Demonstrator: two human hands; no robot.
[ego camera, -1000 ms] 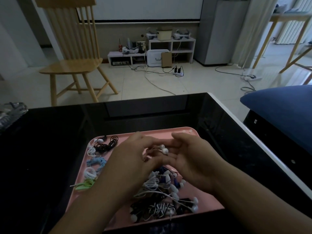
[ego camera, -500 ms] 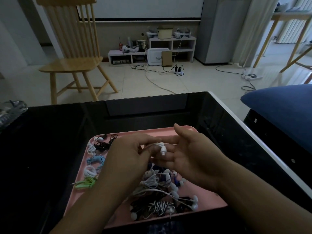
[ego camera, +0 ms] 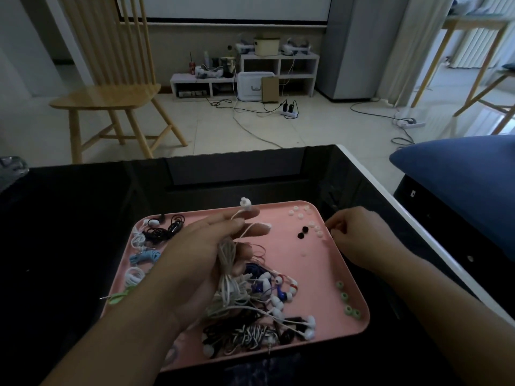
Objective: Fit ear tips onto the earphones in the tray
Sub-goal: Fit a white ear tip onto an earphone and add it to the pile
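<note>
A pink tray (ego camera: 315, 268) lies on the black table (ego camera: 83, 218). My left hand (ego camera: 195, 263) grips a bundled white earphone cable, and its white earbud (ego camera: 245, 203) sticks up above my fingers. My right hand (ego camera: 359, 236) is at the tray's right rim with its fingers curled together beside loose white ear tips (ego camera: 303, 212). Whether a tip is between those fingers is hidden. Two black ear tips (ego camera: 302, 232) lie nearby, and several green ear tips (ego camera: 348, 303) lie along the right rim. A tangled pile of earphones (ego camera: 267, 299) fills the tray's near middle.
Coiled earphones in black, white, blue and green (ego camera: 150, 246) line the tray's left side. The table's white right edge (ego camera: 390, 201) borders a blue cushion (ego camera: 459, 185). A wooden chair (ego camera: 111, 93) stands on the floor beyond the table.
My right hand has left the earbud and moved right to the white ear tips at the tray's rim. My left hand has lifted the white earphone and keeps hold of its cable.
</note>
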